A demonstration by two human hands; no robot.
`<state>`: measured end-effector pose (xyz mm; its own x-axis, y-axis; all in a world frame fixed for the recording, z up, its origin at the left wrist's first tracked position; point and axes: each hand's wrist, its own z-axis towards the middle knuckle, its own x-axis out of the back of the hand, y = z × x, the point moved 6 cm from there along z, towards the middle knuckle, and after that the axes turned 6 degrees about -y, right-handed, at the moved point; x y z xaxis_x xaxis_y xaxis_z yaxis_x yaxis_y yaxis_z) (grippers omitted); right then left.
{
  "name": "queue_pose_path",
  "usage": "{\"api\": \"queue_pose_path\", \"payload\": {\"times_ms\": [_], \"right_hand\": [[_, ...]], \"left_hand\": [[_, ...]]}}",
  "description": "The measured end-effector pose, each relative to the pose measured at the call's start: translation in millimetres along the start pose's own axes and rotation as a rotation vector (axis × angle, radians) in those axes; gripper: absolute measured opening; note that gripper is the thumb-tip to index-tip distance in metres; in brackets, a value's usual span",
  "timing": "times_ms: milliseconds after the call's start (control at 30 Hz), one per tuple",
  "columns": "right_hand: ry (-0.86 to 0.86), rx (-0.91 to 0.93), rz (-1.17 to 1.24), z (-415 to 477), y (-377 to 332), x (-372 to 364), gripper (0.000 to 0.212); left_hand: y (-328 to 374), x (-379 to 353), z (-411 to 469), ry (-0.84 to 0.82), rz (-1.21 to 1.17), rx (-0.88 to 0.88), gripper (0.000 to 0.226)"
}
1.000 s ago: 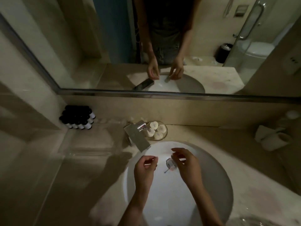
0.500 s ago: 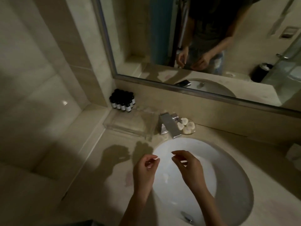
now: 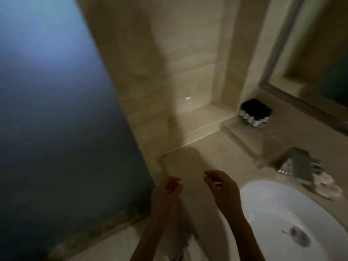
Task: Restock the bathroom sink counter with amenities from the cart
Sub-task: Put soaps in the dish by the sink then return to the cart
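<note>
Frame is motion-blurred and dim.

- 9 o'clock: a large blue-grey frosted panel point(image 3: 56, 129) fills the left third.
- 12 o'clock: a beige stone-tile wall point(image 3: 188, 53) with a shallow recessed ledge at its foot.
- 6 o'clock: both forearms come up from the bottom edge.
  - The left hand point(image 3: 166, 189) and right hand point(image 3: 224, 185) are apart, side by side, above the beige stone counter point(image 3: 207, 153).
  - They sit just left of the basin.
  - Fingers on both are curled in, with the thumb close to the forefinger.
  - Too blurred to tell if either pinches anything.
  - Neither hand touches the counter items.
- 2 o'clock: a cluster of small black-capped amenity bottles point(image 3: 256, 112) stands upright and packed tight at the counter's back corner. It is below the lower-left corner of the framed wall mirror point(image 3: 320, 53) and well apart from the hands.
- 3 o'clock: a flat rectangular chrome faucet point(image 3: 299, 164) has its spout angled over the basin rim.
- Just right of the faucet, and touching or nearly touching it, is a small clear glass dish point(image 3: 327, 185) with pale round pieces inside. Details are smeared.
- 4 to 5 o'clock: an oval white ceramic sink basin point(image 3: 273, 210) is set into the counter. Its round metal drain point(image 3: 299, 236) is towards the lower right.
</note>
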<state>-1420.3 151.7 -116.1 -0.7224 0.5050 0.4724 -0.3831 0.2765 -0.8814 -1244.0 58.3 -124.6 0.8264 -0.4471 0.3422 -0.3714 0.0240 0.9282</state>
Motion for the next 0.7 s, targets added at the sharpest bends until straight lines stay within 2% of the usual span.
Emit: {"api": "queue_pose_path", "payload": {"times_ms": [167, 267, 433, 533, 633, 700], "right_hand": [[-0.300, 0.078, 0.053, -30.3, -33.7, -91.3, 0.010], [-0.505, 0.226, 0.012, -62.7, -66.8, -144.5, 0.016], [-0.710, 0.431, -0.083, -114.2, -111.9, -199.0, 0.014], [-0.819, 0.483, -0.141, -136.9, -127.9, -223.7, 0.009], [-0.935, 0.483, -0.206, -161.4, -142.0, -249.1, 0.016], [-0.942, 0.524, -0.284, -176.1, -153.7, -263.9, 0.019]], "left_hand": [[-36.3, 86.4, -84.3, 0.315, -0.033, 0.090, 0.021], [-64.4, 133.3, -141.6, 0.495, -0.009, 0.162, 0.019], [-82.1, 180.3, -217.7, 0.733, 0.054, 0.240, 0.017], [-90.7, 195.9, -245.2, 0.800, 0.037, 0.297, 0.017], [-99.9, 210.0, -268.1, 0.845, -0.005, 0.364, 0.015], [-105.7, 220.5, -283.5, 0.884, -0.016, 0.366, 0.015]]}}
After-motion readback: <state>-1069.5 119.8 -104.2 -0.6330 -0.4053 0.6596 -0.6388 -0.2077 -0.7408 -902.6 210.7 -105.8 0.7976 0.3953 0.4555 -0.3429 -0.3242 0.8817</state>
